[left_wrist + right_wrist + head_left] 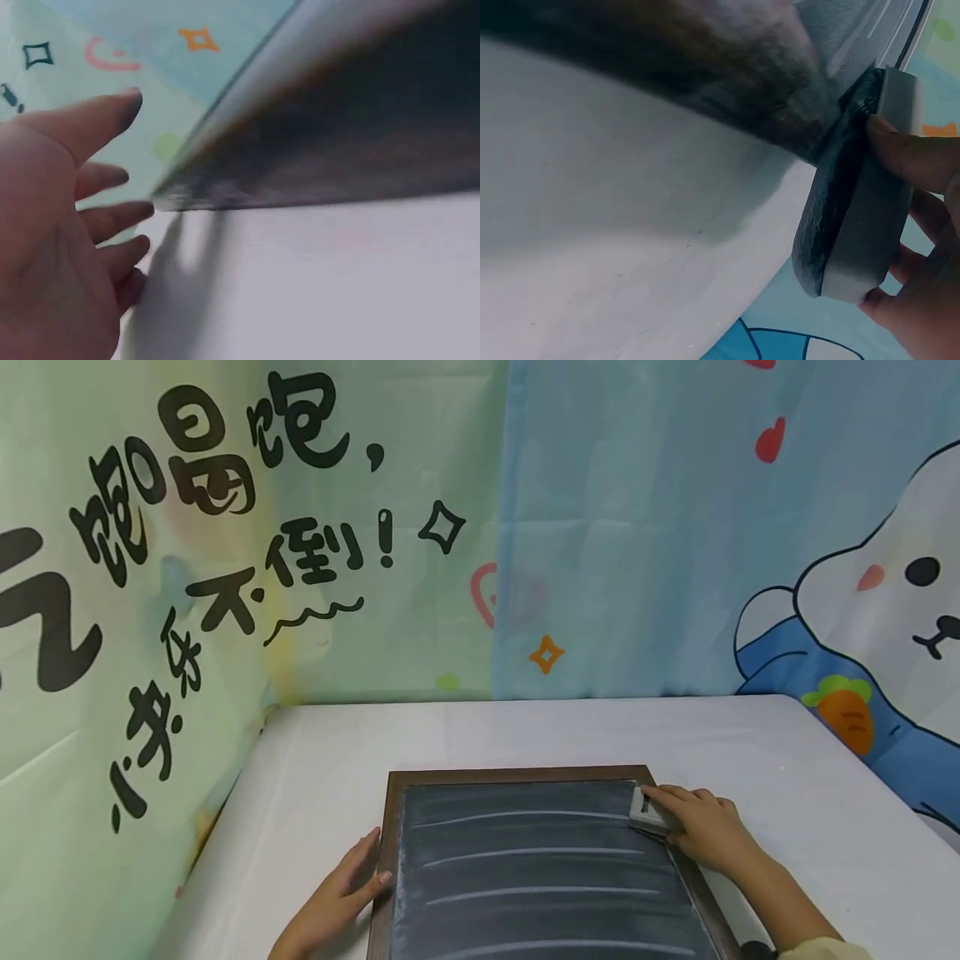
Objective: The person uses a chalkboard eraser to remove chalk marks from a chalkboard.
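Observation:
A blackboard (525, 872) with a brown wooden frame (517, 775) lies on a white table; several curved white chalk lines run across its dark surface. My right hand (705, 828) grips a blackboard eraser (649, 815) at the board's far right corner. In the right wrist view, the thumb and fingers of the right hand (937, 300) pinch the grey-white back of the eraser (866, 225), its dark felt pad facing the board. My left hand (339, 892) is at the frame's left edge, fingers extended. The left wrist view shows this hand (67, 225) spread beside the board's edge (315, 204).
The white table (330, 752) surrounds the board. Behind it hangs a printed cloth backdrop (405, 635), green with black writing on the left and blue with a white cartoon animal (885, 585) on the right. A small black object (757, 950) is near the right forearm.

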A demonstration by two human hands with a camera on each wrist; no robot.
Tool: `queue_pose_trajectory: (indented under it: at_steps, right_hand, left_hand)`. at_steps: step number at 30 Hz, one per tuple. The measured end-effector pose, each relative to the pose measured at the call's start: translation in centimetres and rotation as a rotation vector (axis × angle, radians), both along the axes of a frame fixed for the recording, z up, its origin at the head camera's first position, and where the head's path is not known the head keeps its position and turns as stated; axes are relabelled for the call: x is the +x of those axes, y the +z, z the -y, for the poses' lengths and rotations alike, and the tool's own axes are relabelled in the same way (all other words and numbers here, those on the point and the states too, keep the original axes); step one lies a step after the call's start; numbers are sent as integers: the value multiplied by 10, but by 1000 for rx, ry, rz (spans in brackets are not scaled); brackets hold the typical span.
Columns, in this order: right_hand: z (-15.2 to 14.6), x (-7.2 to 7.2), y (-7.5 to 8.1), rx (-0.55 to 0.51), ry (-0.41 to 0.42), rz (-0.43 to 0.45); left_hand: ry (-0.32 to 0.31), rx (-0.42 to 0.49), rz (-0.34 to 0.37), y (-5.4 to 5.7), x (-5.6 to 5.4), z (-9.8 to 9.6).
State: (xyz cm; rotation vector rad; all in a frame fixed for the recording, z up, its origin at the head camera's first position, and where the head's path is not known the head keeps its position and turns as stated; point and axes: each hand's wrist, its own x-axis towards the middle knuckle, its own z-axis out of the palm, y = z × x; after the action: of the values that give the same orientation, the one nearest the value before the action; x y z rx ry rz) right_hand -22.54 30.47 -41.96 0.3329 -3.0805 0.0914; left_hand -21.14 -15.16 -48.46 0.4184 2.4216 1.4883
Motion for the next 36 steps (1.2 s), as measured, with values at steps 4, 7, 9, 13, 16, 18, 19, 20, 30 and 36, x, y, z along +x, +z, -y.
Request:
queue_pose_trajectory:
  at_steps: [4,7,9,13,16,18,19,20,30,36]
  right_hand:
    - [-3,-6,0,-26,18,44]
    - [-7,-10,-1,-71,20,66]
    - [-9,-11,-2,-103,21,77]
    - [-7,-13,-5,-159,36,86]
    - [-5,-15,-6,-170,43,86]
    - [-5,-16,-7,-170,44,85]
    - [-4,-17,-7,-171,45,86]
    - [-4,-17,-7,-173,47,87]
    - [-1,-19,-9,-202,77,79]
    - [6,-22,-10,-231,85,88]
  left_hand:
    - [-44,-114,-97,-7,-2,0]
    - [-56,-130,-118,-9,-2,-1]
    - [-57,-125,-117,-9,-1,-1]
    - [-56,-123,-125,-8,1,1]
    - [-54,-121,-136,-8,0,2]
    - [-57,-121,-136,-9,0,2]
    - [-57,-123,-134,-9,-1,2]
    - [-56,-125,-132,-10,-1,2]
    - [-66,-114,-151,-13,-3,1]
    - [-59,-118,-143,-11,-2,1]
